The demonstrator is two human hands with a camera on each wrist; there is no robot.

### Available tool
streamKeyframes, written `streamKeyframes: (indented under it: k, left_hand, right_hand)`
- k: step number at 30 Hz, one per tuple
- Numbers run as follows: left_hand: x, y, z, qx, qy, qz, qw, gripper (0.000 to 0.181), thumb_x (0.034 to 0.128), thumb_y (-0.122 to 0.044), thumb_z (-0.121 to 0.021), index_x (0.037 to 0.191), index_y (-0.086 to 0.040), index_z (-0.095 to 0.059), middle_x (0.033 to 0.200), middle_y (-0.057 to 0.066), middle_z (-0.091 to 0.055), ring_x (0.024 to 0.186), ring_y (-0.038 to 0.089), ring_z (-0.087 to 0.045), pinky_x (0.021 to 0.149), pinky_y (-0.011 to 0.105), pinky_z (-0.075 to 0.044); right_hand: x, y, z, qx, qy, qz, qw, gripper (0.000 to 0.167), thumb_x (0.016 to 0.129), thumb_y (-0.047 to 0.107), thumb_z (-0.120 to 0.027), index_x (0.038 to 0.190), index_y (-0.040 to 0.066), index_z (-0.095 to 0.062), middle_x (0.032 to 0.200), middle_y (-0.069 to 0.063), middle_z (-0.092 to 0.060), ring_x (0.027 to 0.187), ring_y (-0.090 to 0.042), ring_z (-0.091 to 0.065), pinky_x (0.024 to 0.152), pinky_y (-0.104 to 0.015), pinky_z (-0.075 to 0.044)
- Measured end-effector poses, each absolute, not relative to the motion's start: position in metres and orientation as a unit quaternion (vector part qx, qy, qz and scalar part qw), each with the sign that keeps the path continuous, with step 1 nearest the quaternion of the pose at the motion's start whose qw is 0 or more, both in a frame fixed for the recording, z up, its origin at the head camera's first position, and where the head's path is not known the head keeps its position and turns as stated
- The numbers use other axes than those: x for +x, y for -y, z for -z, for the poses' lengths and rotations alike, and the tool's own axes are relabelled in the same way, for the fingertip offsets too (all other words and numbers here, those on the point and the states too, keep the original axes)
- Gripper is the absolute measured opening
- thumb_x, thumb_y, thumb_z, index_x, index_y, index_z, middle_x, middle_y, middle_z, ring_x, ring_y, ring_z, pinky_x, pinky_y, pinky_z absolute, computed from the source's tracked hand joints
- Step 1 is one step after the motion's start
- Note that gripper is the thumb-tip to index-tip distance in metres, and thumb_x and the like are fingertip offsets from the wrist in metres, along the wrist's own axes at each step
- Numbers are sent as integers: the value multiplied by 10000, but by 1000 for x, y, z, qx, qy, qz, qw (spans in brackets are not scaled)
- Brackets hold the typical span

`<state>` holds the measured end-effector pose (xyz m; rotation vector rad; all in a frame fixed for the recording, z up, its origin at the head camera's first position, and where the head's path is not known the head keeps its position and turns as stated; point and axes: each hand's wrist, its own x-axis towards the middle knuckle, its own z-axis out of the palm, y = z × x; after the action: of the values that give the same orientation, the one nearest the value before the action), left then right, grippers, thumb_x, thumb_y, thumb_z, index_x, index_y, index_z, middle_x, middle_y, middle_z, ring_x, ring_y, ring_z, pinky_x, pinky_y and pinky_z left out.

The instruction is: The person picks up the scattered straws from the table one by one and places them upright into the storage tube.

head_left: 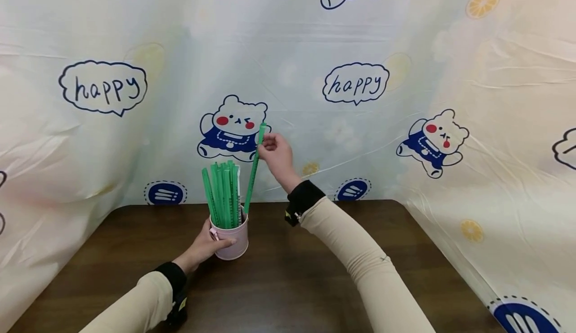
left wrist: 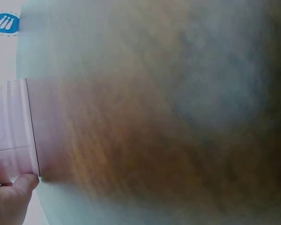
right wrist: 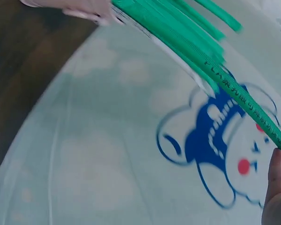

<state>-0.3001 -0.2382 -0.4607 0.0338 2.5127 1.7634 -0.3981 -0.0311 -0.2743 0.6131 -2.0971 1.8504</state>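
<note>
A small pink bucket [head_left: 237, 242] stands on the table, full of straws in green wrappers [head_left: 221, 193]. One strip with a white side [head_left: 239, 195] stands among them. My left hand [head_left: 204, 248] grips the bucket from its left side, thumb across the front; the left wrist view shows that thumb [left wrist: 25, 185] at the bucket's edge. With my right hand [head_left: 280, 160] I pinch one green-wrapped straw [head_left: 253, 180] near its top. It leans to the right, its lower end at the bucket's rim. Dark print runs along its wrapper [right wrist: 243, 101] in the right wrist view.
The dark brown wooden table [head_left: 288, 283] reaches back to a pale cloth [head_left: 297, 38] printed with bears, orange slices and speech bubbles. That cloth hangs behind the table and along both sides.
</note>
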Motion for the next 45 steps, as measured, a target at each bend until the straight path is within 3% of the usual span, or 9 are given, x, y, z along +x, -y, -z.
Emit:
streamKeyframes:
  k: [8,14,22,24,29,31,45]
  left_hand:
    - [-301,235,470,18,-816,-576,33,1060,907,-236,-752,1598,-2,18,1592,283,-276,1434,450,-369,1217,652,-289]
    - [-301,233,469,17,-818,-574,31,1069,901,-239,-753,1599,1,19,1590,280,-276,1438,448,-367,1214,637,-300]
    - [-304,235,462,17,-819,-572,29,1072,893,-254,-764,1592,4,7,1585,280,-273,1443,449,-357,1217,626,-301]
    - [-305,236,462,19,-820,-571,27,1071,894,-251,-763,1593,4,6,1585,280,-274,1442,450,-359,1215,628,-305]
    - [-305,237,461,20,-820,-571,28,1072,903,-241,-753,1602,-11,27,1591,279,-271,1446,454,-359,1214,637,-304]
    - [-304,237,460,19,-822,-569,28,1079,907,-251,-750,1606,-16,37,1597,280,-266,1450,457,-356,1216,642,-299]
    - [-302,242,464,20,-816,-577,29,1058,915,-234,-739,1600,-10,35,1595,277,-255,1442,458,-358,1208,649,-306]
  right_hand:
    - [-392,46,325,223,759,-602,105,277,927,22,-623,1203,-7,-616,1088,-200,-679,948,-213,-627,762,-202,-499]
    - [-386,49,348,245,770,-585,75,277,961,30,-606,1233,-24,-609,1118,-231,-666,1005,-301,-640,792,-237,-516]
    - [-386,51,358,258,784,-560,68,275,967,24,-612,1233,-46,-614,1139,-247,-669,1030,-349,-645,835,-268,-535]
    - [-387,52,360,260,787,-554,73,256,961,26,-617,1207,-42,-622,1075,-191,-682,969,-266,-659,823,-254,-544]
    - [-388,55,363,251,800,-541,65,237,966,52,-640,1193,-16,-652,1046,-158,-700,928,-204,-659,792,-237,-541]
    - [-387,56,362,246,804,-539,53,251,975,60,-644,1215,-13,-655,1101,-205,-697,975,-265,-660,797,-248,-534]
    - [-386,56,372,261,807,-528,45,229,988,45,-617,1201,-32,-649,1106,-229,-677,988,-308,-639,836,-286,-522]
